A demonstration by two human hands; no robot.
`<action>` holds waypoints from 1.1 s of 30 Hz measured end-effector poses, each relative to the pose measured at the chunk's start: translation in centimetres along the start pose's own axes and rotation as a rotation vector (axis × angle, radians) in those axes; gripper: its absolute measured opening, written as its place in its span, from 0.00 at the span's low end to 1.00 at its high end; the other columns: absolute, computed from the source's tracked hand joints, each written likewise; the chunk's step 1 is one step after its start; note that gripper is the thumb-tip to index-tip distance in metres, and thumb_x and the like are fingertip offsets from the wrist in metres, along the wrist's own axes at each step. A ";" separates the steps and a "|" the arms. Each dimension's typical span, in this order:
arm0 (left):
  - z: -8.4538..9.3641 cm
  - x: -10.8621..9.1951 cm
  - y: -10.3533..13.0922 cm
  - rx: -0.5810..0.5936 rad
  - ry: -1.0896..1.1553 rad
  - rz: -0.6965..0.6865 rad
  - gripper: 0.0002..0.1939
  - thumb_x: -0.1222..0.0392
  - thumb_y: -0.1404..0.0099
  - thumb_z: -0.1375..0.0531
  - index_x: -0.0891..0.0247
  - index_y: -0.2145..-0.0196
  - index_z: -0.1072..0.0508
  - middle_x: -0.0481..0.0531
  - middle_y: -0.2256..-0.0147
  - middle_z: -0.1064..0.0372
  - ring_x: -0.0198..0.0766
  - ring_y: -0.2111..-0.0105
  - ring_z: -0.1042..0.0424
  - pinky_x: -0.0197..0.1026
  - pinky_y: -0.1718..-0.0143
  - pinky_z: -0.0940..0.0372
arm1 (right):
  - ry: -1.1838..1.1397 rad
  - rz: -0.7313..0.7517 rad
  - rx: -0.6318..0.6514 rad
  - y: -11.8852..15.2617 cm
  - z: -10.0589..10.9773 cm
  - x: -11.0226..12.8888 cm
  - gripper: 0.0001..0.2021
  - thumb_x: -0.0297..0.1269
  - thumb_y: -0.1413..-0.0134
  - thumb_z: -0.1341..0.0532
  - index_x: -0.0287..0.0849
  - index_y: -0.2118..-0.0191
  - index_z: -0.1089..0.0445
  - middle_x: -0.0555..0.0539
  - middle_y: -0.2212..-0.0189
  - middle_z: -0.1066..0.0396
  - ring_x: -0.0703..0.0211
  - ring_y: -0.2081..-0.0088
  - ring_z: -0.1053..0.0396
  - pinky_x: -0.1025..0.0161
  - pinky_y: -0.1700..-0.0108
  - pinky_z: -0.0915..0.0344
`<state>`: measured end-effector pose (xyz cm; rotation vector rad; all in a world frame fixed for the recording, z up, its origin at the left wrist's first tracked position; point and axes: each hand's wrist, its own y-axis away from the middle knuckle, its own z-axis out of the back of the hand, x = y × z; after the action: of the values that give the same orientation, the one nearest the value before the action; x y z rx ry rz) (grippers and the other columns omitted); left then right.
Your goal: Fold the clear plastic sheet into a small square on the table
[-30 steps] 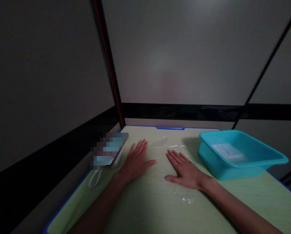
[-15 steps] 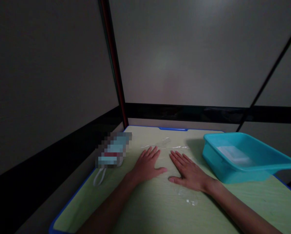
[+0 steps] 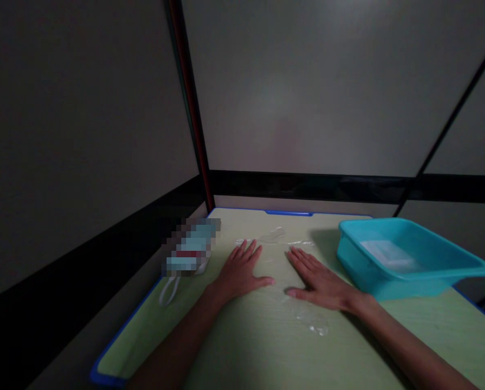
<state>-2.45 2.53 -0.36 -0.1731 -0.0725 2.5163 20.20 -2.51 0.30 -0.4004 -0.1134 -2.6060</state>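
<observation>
Pressing both palms flat, a person works a thin, clear sheet of plastic film [image 3: 285,254] against the pale green tabletop with the blue rim [image 3: 242,352]. The left hand [image 3: 240,273] and the right hand [image 3: 321,281] lie side by side, fingers spread wide and pointing toward the far edge, gripping nothing. Compared with a second ago, the left hand has slid right, away from the blurred, pixelated object [image 3: 189,249] with its white cord loop [image 3: 168,290] near the left edge, so the two hands now sit closer together over the middle of the film; over the last half second they have barely shifted (most of the apparent drift looks like the head camera moving). Judged from that, the work seems to be a smoothing or flattening of the film, with the spreading stroke settling into a hold. The film runs from beyond the fingertips back past the right wrist, where a crinkled, shiny patch [image 3: 313,326] shows it is not yet flat. A turquoise rectangular plastic basin [image 3: 408,262] stands at the far right, apart from both hands, with something pale inside that is too dim to identify.
</observation>
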 end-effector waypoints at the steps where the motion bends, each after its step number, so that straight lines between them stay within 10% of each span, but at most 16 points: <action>1: 0.0 0.0 0.0 0.000 0.002 0.000 0.47 0.29 0.51 0.57 0.66 0.43 0.55 0.57 0.42 0.64 0.49 0.43 0.67 0.48 0.45 0.65 | -0.036 -0.021 0.004 0.2 0.4 -0.1 0.41 0.60 0.53 0.55 0.37 0.41 0.68 0.43 0.41 0.73 0.54 0.42 0.73 0.55 0.42 0.65; 14: -0.2 0.1 -0.1 -0.011 -0.004 -0.007 0.47 0.29 0.52 0.57 0.65 0.43 0.54 0.58 0.42 0.64 0.48 0.42 0.67 0.49 0.45 0.66 | 0.081 -0.002 -0.069 -9.1 0.3 -3.4 0.30 0.48 0.44 0.64 0.32 0.41 0.59 0.44 0.41 0.63 0.57 0.42 0.64 0.57 0.43 0.61; 33: 1.4 2.0 0.8 0.187 0.040 0.086 0.51 0.30 0.53 0.55 0.72 0.42 0.62 0.62 0.42 0.74 0.49 0.43 0.73 0.50 0.46 0.65 | 0.174 -0.022 -0.060 -9.2 -0.2 -4.0 0.30 0.48 0.44 0.66 0.34 0.41 0.60 0.45 0.41 0.64 0.57 0.42 0.65 0.56 0.43 0.62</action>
<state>-4.67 3.03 0.77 -0.1526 0.1899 2.5869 18.99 7.40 -1.21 -0.1925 0.0204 -2.6572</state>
